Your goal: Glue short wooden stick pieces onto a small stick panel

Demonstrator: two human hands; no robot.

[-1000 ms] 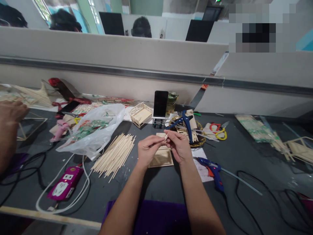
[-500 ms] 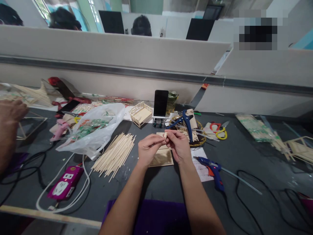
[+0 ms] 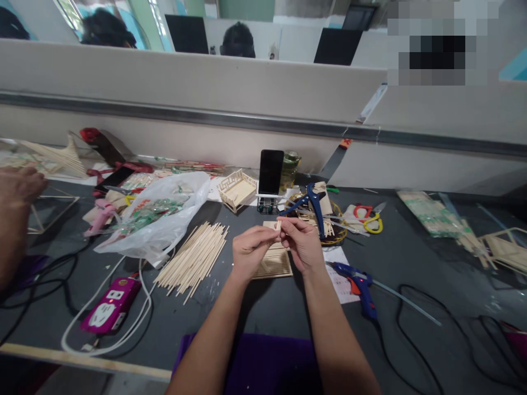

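Clearly a short, pale wooden stick (image 3: 279, 225), tip exposed.

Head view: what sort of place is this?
Probably a shared craft workshop: a stick pile, a blue glue gun and a stick-built miniature on the bench; left hand and right hand pinch a short stick.

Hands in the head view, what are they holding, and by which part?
A short stick, pinched at its lower part between the fingertips of the left hand and right hand; its top end shows.
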